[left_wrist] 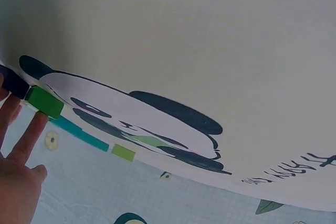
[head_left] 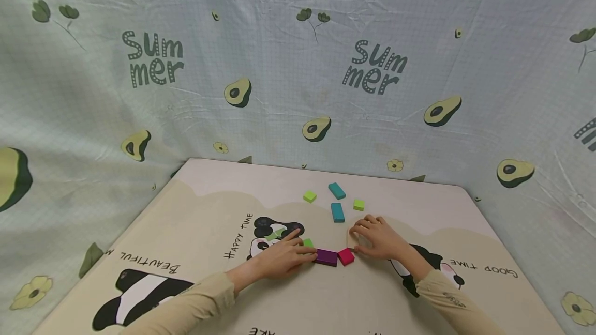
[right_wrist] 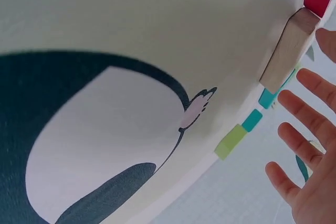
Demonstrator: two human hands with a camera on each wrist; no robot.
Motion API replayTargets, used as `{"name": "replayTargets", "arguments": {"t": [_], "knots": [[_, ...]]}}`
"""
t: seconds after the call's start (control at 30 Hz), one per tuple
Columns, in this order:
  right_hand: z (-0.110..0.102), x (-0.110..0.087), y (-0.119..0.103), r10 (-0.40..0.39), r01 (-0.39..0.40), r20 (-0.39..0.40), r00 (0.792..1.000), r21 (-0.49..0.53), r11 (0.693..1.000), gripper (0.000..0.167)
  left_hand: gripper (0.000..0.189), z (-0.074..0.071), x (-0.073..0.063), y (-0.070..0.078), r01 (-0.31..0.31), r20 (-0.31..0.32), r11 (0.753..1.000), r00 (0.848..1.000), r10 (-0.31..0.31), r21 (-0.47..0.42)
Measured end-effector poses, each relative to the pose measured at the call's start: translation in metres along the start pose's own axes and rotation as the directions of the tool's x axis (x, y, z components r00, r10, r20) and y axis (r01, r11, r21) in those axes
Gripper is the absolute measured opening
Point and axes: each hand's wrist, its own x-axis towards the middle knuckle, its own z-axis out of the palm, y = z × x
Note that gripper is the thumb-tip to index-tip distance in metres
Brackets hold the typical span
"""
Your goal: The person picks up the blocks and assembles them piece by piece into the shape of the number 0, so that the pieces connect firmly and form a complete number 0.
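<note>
Left hand (head_left: 285,258) outstretched, I touch the green block (left_wrist: 44,102) beside the purple block (head_left: 326,258); my right hand (head_left: 379,238), fingers spread and gripping nothing, is just beside the wooden block (right_wrist: 291,48). With the red block (head_left: 346,257), these curve toward the far edge of the table (head_left: 302,304), around its middle. Light fingertip pressure seems best: steady the purple end, then nudge the wooden one gently, so the red stays unskewed.

A pale, creased cloth (head_left: 279,56) hung behind the table (head_left: 223,177) and along both sides — printed with avocados (head_left: 309,129), flowers (head_left: 395,165) and the word "summer" (head_left: 157,72). Pandas (head_left: 151,293) and lettering (head_left: 149,262) decorated the cream and pinkish tabletop — the light over it was soft and fairly even.
</note>
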Motion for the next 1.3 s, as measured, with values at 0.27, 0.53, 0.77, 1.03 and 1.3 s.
{"name": "replayTargets", "arguments": {"t": [0.27, 0.53, 0.77, 1.03, 1.3], "knots": [[0.001, 0.001, 0.002, -0.028, 0.028, 0.031, 0.999, -0.02, 0.999, 0.027, 0.034, -0.002, 0.001, 0.0, -0.007, 0.0, 1.0, 1.0, 0.007, -0.002], [0.002, 0.002, 0.002, -0.052, 0.052, -0.001, 0.999, -0.037, 0.998, 0.027, 0.032, -0.003, 0.003, 0.0, -0.03, -0.01, 1.0, 0.999, 0.03, 0.001], [-0.002, 0.003, -0.002, -0.063, 0.065, 0.031, 0.998, -0.07, 0.995, 0.027, 0.03, -0.01, 0.005, -0.002, -0.035, 0.029, 0.999, 0.999, 0.035, -0.003], [-0.004, 0.002, -0.003, -0.057, 0.06, 0.038, 0.998, -0.076, 0.995, 0.026, 0.019, -0.009, 0.012, -0.008, -0.02, -0.001, 0.998, 1.0, 0.02, -0.067], [-0.004, 0.001, -0.003, -0.063, 0.064, 0.023, 0.998, -0.062, 0.996, 0.028, 0.015, -0.007, 0.022, -0.019, -0.011, -0.069, 0.996, 0.998, 0.005, -0.089]]}}
